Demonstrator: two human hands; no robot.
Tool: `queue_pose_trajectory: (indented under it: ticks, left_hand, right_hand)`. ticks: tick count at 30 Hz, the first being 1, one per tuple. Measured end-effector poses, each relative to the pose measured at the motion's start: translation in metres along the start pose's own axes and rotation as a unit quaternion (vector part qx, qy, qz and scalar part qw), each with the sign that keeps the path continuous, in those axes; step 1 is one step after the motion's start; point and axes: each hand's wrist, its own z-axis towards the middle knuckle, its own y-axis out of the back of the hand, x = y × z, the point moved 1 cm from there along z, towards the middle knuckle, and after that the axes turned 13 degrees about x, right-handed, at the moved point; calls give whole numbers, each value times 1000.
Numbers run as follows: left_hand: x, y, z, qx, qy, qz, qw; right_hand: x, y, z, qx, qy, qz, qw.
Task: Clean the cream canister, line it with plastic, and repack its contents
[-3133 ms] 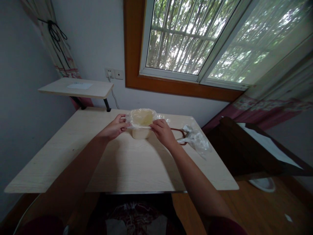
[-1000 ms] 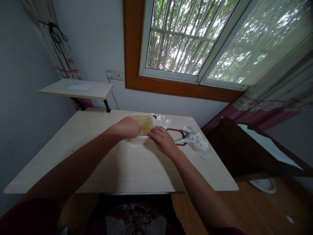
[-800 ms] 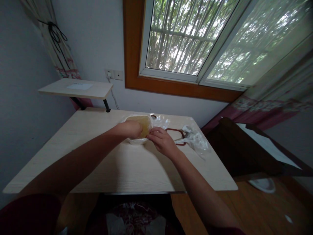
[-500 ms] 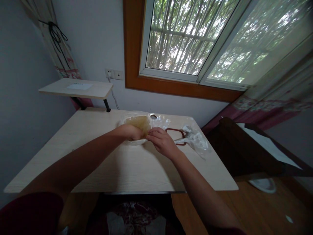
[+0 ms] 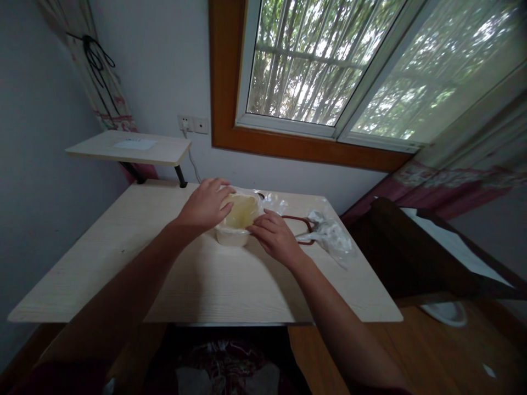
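Observation:
A small pale yellow bin stands upright on the desk, with a clear plastic bag lining its inside and folded over its rim. My left hand is at the bin's left rim, fingers stretched and apart, its thumb tip over the opening. Whether those fingers touch the bag is hard to see. On the right side, my right hand has its fingers closed on the edge of the bag at the rim. Close behind that hand lies a brown loop-shaped handle with a crumpled clear bag.
Below the hands is the light wooden desk. A raised shelf with a white paper is at the back left. A dark brown piece of furniture stands right of the desk. The window is behind.
My left hand has come up out of the bin and moved to its left rim, its fingers now spread. The right hand stays at the right rim.

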Motion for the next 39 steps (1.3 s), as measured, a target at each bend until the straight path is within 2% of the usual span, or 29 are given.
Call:
queue_pose_trajectory:
  ticks: [2,3,7,12,16,19,22,25,30,32,35,39]
  left_hand:
    - [11,-13,-14,-47,79,-44,995]
    - [16,-22,-20,-36,101,-78,991]
    - [23,-45,-33,15,104,-184,977]
    - [16,-42,-35,6,110,-213,971]
    - [15,-37,-40,23,185,-257,948]
    - [18,-41,-46,32,237,-388,890]
    - [24,-47,-50,-12,257,-502,826]
    - [31,-51,-51,-33,265,-546,794]
    - [38,-60,-43,-29,236,-609,757]
    - [40,-62,-39,-36,234,-640,731]
    - [40,-63,-33,-69,228,-710,662]
    - [39,-58,-28,-135,175,-794,566]
  right_hand:
    - [3,3,1,0,0,-5,1000]
    - [4,4,2,-2,0,-7,1000]
    - [11,12,10,5,-3,-17,1000]
    - [11,14,23,64,-5,-26,998]
    - [9,9,28,92,-18,-44,995]
    - [7,3,27,86,-27,-59,994]
    - [4,-3,25,77,-35,-62,994]
    - [0,-7,24,69,-38,-63,995]
    - [-4,-10,22,53,-9,-40,998]
    - [-5,-10,21,51,-2,-32,998]
    - [-8,-8,21,58,-9,-27,998]
    - [-12,-5,20,83,-23,-24,996]
